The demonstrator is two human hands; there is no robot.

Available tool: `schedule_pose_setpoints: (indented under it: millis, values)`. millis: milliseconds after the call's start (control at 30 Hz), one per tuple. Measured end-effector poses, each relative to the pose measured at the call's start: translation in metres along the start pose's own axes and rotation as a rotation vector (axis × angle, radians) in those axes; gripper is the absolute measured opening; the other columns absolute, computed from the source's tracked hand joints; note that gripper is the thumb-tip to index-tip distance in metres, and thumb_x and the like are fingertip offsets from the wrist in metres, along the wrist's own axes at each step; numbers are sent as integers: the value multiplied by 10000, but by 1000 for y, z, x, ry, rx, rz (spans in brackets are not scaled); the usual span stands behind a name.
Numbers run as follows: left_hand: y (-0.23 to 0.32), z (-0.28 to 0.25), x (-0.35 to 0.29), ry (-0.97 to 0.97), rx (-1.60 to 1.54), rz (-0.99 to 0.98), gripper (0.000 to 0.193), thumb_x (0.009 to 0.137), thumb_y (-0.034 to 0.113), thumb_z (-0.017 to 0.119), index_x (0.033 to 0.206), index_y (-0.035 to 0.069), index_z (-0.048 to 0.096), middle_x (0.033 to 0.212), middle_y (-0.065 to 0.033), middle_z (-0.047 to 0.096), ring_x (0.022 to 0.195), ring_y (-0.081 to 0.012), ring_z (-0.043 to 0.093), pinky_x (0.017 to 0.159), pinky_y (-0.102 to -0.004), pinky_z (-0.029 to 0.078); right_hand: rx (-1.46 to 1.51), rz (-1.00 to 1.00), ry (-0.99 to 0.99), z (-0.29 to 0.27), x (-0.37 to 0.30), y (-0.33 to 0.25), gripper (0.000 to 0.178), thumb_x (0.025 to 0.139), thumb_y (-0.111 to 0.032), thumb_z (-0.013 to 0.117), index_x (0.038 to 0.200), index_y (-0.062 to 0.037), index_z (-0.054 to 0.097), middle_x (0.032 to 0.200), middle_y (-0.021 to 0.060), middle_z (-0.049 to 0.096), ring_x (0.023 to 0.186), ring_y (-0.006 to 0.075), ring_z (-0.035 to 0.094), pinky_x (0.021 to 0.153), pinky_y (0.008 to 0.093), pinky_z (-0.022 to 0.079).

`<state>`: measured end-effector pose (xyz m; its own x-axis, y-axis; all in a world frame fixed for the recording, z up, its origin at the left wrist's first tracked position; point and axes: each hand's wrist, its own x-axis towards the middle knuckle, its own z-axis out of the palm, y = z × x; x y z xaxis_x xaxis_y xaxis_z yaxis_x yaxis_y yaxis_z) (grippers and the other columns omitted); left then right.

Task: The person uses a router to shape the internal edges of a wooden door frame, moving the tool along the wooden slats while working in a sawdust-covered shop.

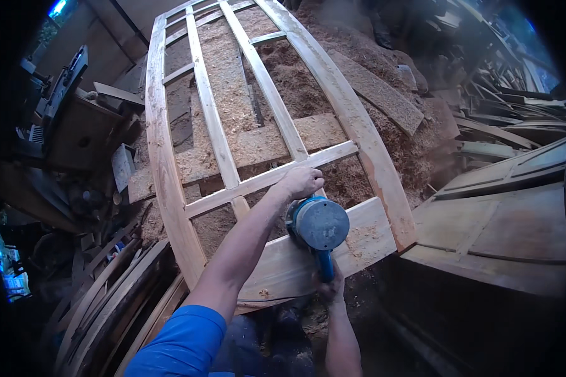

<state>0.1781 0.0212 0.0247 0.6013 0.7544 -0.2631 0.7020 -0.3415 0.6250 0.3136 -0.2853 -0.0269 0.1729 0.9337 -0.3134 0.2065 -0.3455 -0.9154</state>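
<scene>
"How many tools?"
"One power tool [322,224], on one wooden frame's [163,157] nearest rail [370,229]. Left hand [303,182] grips its far end, right hand [330,286] its handle [324,267]."
"Anything hidden?"
"The tool's underside; the frame's far end is cut off above."

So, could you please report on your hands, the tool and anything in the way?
Right hand on blue handle, left hand curled at front. Power tool over near rail of wooden frame. Loose shavings on that rail, right of tool.
</scene>
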Motion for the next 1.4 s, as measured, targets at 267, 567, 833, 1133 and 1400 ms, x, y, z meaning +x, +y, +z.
schedule_pose_setpoints:
  millis: [267,567,833,1133,1400]
  values:
    - [0,22,9,40,-36,25,289,870,284,507,880,37,656,831,-210,666,842,-390,639,793,-491,491,-2,49,-8,-17,4,-3,283,743,-118,707,991,-65,581,746,6,579,664,115,557,633,290,474]
    - [-10,15,4,82,-129,-38,309,863,282,514,847,5,650,789,-213,668,798,-382,655,782,-483,499,-33,8,-68,-23,19,-19,253,735,-104,706,946,-57,575,724,14,572,646,118,554,622,288,472]
    - [-13,9,3,104,-114,-25,307,874,271,503,835,3,649,766,-217,652,779,-378,656,752,-485,498,-59,-15,-100,-33,31,-28,249,734,-104,697,950,-51,584,735,34,583,650,128,561,628,298,477]
    - [1,17,0,93,-134,-45,301,863,254,489,805,-4,632,733,-195,655,731,-350,653,723,-463,502,-61,20,-104,-41,21,-14,258,737,-91,699,969,-55,591,766,17,588,668,113,557,641,290,479]
    - [5,23,0,114,-68,-51,310,873,271,480,812,8,633,768,-214,647,781,-370,643,757,-483,484,-50,13,-105,-44,17,-12,264,734,-85,706,966,-58,582,761,5,580,679,104,555,643,281,473]
